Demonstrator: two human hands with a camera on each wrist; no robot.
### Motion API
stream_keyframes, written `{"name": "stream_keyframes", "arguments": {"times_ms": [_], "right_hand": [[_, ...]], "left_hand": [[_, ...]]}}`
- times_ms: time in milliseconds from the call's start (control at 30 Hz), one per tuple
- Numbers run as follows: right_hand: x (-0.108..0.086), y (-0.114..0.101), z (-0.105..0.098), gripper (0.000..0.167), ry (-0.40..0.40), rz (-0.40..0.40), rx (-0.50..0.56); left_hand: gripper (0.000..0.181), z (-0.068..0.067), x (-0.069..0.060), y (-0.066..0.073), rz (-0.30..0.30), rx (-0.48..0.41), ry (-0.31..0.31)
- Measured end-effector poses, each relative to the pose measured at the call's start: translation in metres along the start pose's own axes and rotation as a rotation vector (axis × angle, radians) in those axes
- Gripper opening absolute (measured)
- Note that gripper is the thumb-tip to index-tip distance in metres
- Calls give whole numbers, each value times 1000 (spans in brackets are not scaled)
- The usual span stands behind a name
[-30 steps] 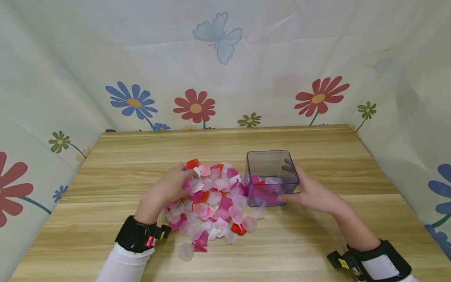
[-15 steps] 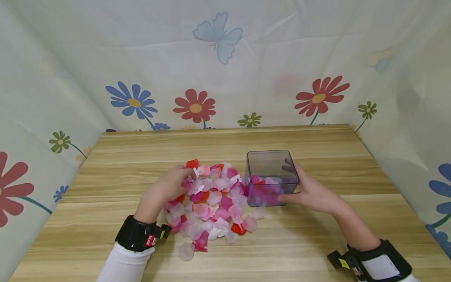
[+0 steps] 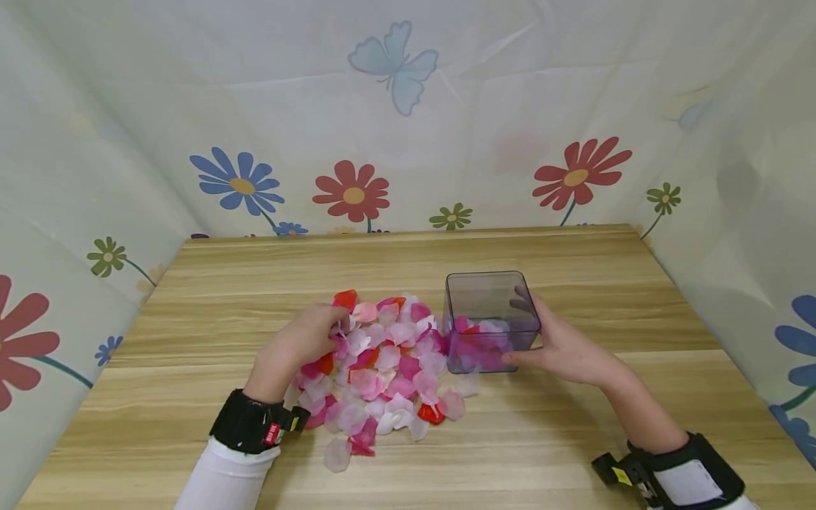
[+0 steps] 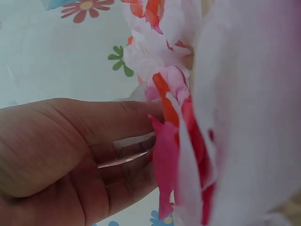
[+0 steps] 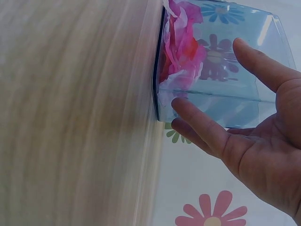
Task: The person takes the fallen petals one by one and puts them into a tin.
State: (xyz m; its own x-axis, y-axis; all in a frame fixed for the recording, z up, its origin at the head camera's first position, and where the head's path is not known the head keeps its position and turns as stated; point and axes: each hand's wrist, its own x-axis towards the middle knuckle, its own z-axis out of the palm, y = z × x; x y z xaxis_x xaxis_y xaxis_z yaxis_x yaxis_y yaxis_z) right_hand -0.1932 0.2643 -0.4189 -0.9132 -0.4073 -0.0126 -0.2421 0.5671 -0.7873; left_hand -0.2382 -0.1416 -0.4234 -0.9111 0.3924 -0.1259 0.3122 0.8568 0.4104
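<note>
Currently, most petals (image 3: 401, 387) lie heaped before you, unboxed; your left hand (image 3: 304, 336) works their left edge, fingertips partly hidden, so pinch can't be told. Farther back, your right hand (image 3: 559, 348) clasps the clear box (image 3: 484, 301), bottom already petal-covered.

On counter (image 3: 510, 443): petal pile (image 3: 389, 365) between left hand (image 3: 302, 336) and box (image 3: 487, 304), petals (image 3: 478, 347) inside; right hand (image 3: 561, 347) at box's right; curtain (image 3: 472, 106) behind.

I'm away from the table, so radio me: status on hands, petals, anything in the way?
Left hand touching petal pile, grip unclear. Right hand holding see-through box, some petals inside. No obstruction seen between pile and box.
</note>
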Motion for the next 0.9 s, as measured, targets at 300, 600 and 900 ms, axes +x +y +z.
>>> {"name": "stream_keyframes", "arguments": {"times_ms": [300,600,900], "right_hand": [[0,-1,0,116,0,17,0],[0,-1,0,116,-2,24,-1],[0,-1,0,117,-5,23,8]], "left_hand": [[19,-3,0,-1,11,-25,-3],[15,-9,-3,2,2,-54,3],[14,-17,-6,5,31,-41,42]]}}
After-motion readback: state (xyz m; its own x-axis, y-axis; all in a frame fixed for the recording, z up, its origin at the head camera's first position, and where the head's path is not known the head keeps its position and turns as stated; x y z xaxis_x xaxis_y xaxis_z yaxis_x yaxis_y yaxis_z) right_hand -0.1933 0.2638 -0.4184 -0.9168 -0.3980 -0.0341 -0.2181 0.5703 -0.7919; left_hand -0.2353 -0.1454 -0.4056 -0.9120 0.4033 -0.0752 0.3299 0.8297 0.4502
